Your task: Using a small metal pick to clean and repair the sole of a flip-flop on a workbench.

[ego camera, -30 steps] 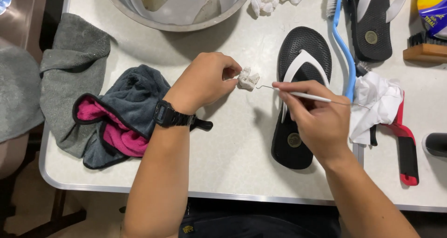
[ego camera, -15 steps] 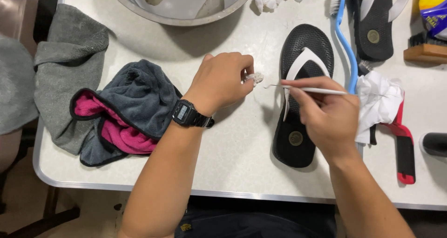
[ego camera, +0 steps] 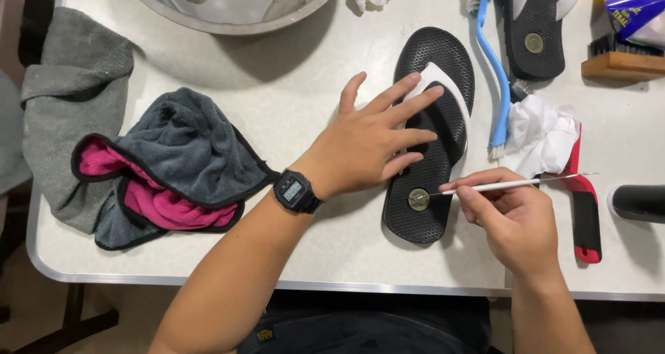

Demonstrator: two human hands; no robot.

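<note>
A black flip-flop with a white strap lies sole-up-and-down on the white table. My left hand, fingers spread, rests flat across its middle and strap. My right hand grips a thin white stick like a pen. The stick's tip touches the round metal-coloured disc on the flip-flop's heel. A black digital watch sits on my left wrist.
A grey-and-pink cloth and a grey towel lie left. A metal bowl stands at the back. To the right are a blue brush, a second flip-flop, crumpled white tissue, a red-and-black tool and a wooden brush.
My left hand let go of the small white wad and now lies spread on the flip-flop. The right hand brought the stick's tip down to the heel disc.
</note>
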